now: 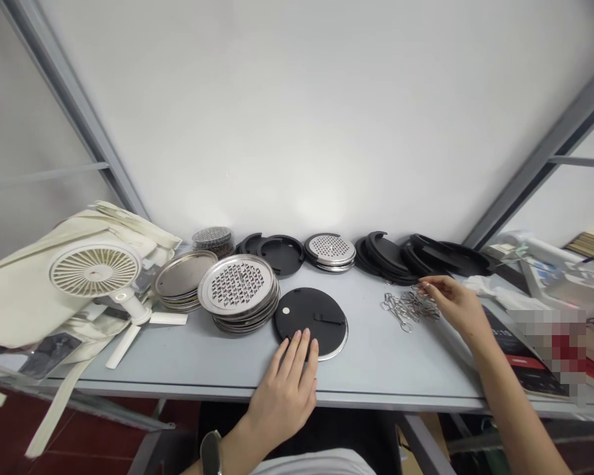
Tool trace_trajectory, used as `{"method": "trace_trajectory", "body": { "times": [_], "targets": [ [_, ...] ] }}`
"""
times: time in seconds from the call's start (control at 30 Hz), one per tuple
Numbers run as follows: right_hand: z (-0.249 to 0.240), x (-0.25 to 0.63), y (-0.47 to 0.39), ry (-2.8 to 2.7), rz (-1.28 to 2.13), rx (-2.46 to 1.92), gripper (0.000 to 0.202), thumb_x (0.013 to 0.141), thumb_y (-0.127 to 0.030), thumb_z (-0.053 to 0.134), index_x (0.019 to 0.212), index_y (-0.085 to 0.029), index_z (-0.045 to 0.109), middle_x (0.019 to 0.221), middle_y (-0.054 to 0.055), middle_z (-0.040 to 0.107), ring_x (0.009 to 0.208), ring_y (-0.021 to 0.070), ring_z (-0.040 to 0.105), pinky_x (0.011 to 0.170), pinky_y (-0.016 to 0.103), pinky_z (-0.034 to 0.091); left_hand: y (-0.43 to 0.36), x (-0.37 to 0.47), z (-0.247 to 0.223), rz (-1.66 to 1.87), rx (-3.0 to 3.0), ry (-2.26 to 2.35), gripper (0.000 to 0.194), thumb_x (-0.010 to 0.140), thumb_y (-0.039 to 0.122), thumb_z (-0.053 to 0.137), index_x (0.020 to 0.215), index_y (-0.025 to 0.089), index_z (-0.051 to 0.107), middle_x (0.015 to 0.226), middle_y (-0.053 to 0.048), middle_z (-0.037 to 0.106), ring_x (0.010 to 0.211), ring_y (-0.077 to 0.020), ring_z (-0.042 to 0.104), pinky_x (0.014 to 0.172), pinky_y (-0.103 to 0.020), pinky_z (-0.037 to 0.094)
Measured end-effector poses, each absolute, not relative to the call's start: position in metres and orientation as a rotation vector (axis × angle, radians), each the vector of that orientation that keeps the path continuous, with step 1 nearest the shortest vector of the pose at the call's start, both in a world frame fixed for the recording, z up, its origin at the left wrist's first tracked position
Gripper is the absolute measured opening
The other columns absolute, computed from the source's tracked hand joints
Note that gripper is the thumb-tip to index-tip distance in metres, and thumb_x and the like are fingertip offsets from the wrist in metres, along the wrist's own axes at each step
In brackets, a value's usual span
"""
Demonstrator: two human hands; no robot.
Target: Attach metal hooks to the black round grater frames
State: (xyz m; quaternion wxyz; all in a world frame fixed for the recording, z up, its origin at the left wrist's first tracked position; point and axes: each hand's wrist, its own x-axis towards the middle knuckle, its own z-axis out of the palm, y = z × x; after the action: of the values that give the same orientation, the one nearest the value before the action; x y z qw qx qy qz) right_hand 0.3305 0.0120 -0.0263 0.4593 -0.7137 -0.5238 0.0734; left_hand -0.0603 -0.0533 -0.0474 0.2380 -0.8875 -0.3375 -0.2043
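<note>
My left hand [287, 389] rests with its fingers stretched out on the near edge of a round black disc [309, 316]. A silvery metal rim shows under the disc's right side, and a black strip and a small pale dot are on its face. At the right, my right hand [453, 303] pinches a small wire clip [420, 286] between thumb and fingertips. Just below it lies a loose pile of metal wire clips [400, 310]. Left of the disc stands a stack of round metal grater plates [237, 287], the top one with raised holes.
Plain metal plates [185, 274] are stacked at the left beside a white fan [96, 270] and a cream bag [24, 284]. Along the wall sit black ring-shaped parts [282, 254], a perforated metal disc [331, 249] and black trays [386, 254]. A dark booklet [529, 376] lies at the right.
</note>
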Motion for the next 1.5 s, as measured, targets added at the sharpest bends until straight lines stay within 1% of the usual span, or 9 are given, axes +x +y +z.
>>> {"method": "trace_trajectory", "body": {
  "times": [0.13, 0.3, 0.43, 0.53, 0.73, 0.83, 1.0, 1.17, 1.5],
  "targets": [
    [-0.020, 0.325, 0.009, -1.354, 0.343, -1.676, 0.027, 0.081, -0.036, 0.053, 0.096, -0.015, 0.063, 0.095, 0.012, 0.071, 0.092, 0.0225, 0.066, 0.085, 0.030, 0.048, -0.054, -0.060, -0.048, -0.562, -2.435, -0.924, 0.053, 0.090, 0.027, 0.038, 0.140, 0.008, 0.034, 0.143, -0.014, 0.039, 0.132, -0.0255, 0.038, 0.108, -0.037, 0.029],
    [-0.012, 0.314, 0.002, -1.285, 0.470, -1.567, 0.034, 0.084, -0.042, 0.052, 0.099, -0.015, 0.067, 0.107, 0.014, 0.069, 0.104, 0.0246, 0.062, 0.096, 0.033, 0.044, -0.055, -0.061, -0.047, -0.549, -2.437, -0.926, 0.052, 0.090, 0.027, 0.037, 0.139, 0.008, 0.034, 0.143, -0.014, 0.039, 0.132, -0.0256, 0.038, 0.109, -0.037, 0.028],
    [0.000, 0.297, -0.001, -1.221, 0.633, -1.516, 0.037, 0.075, -0.045, 0.066, 0.100, -0.017, 0.068, 0.105, 0.011, 0.070, 0.105, 0.0263, 0.062, 0.101, 0.040, 0.042, -0.055, -0.061, -0.047, -0.546, -2.439, -0.927, 0.052, 0.091, 0.027, 0.037, 0.139, 0.008, 0.035, 0.143, -0.014, 0.039, 0.132, -0.0256, 0.038, 0.109, -0.037, 0.028],
    [0.010, 0.270, 0.000, -1.222, 0.755, -1.456, 0.038, 0.069, -0.047, 0.072, 0.092, -0.017, 0.070, 0.100, 0.011, 0.072, 0.101, 0.0287, 0.064, 0.096, 0.045, 0.046, -0.055, -0.061, -0.047, -0.554, -2.443, -0.929, 0.052, 0.091, 0.027, 0.038, 0.139, 0.008, 0.035, 0.143, -0.014, 0.039, 0.132, -0.0255, 0.038, 0.109, -0.037, 0.028],
    [0.007, 0.202, 0.004, -1.508, 0.959, -1.320, 0.036, 0.075, -0.048, 0.067, 0.092, -0.017, 0.068, 0.093, 0.010, 0.072, 0.086, 0.0239, 0.068, 0.086, 0.040, 0.053, -0.054, -0.060, -0.049, -0.561, -2.440, -0.936, 0.052, 0.091, 0.028, 0.038, 0.139, 0.009, 0.036, 0.143, -0.013, 0.039, 0.131, -0.0256, 0.038, 0.109, -0.037, 0.029],
    [0.001, 0.188, 0.001, -1.600, 0.848, -1.281, 0.034, 0.080, -0.044, 0.062, 0.104, -0.019, 0.062, 0.093, 0.007, 0.071, 0.090, 0.0208, 0.067, 0.088, 0.036, 0.050, -0.054, -0.059, -0.049, -0.561, -2.428, -0.932, 0.052, 0.090, 0.028, 0.038, 0.138, 0.009, 0.037, 0.142, -0.013, 0.041, 0.131, -0.0255, 0.039, 0.108, -0.036, 0.029],
    [0.001, 0.190, -0.006, -1.685, 0.704, -1.426, 0.023, 0.083, -0.042, 0.058, 0.086, -0.020, 0.068, 0.095, 0.006, 0.071, 0.094, 0.0232, 0.064, 0.090, 0.037, 0.046, -0.054, -0.059, -0.049, -0.581, -2.416, -0.937, 0.051, 0.090, 0.027, 0.038, 0.138, 0.009, 0.038, 0.142, -0.013, 0.041, 0.131, -0.0248, 0.038, 0.109, -0.036, 0.028],
    [0.001, 0.192, -0.007, -1.666, 0.639, -1.428, 0.024, 0.084, -0.043, 0.057, 0.085, -0.021, 0.067, 0.100, 0.006, 0.070, 0.098, 0.0243, 0.062, 0.092, 0.037, 0.043, -0.053, -0.058, -0.051, -0.583, -2.406, -0.934, 0.051, 0.089, 0.027, 0.038, 0.137, 0.008, 0.039, 0.142, -0.014, 0.041, 0.131, -0.0256, 0.039, 0.109, -0.037, 0.028],
    [0.000, 0.188, -0.010, -1.762, 0.701, -1.365, 0.025, 0.088, -0.043, 0.050, 0.081, -0.020, 0.058, 0.081, 0.003, 0.068, 0.081, 0.0186, 0.063, 0.076, 0.029, 0.046, -0.055, -0.058, -0.050, -0.634, -2.438, -0.935, 0.051, 0.089, 0.025, 0.039, 0.137, 0.008, 0.039, 0.142, -0.014, 0.041, 0.131, -0.0262, 0.038, 0.107, -0.037, 0.031]
  ]
}}
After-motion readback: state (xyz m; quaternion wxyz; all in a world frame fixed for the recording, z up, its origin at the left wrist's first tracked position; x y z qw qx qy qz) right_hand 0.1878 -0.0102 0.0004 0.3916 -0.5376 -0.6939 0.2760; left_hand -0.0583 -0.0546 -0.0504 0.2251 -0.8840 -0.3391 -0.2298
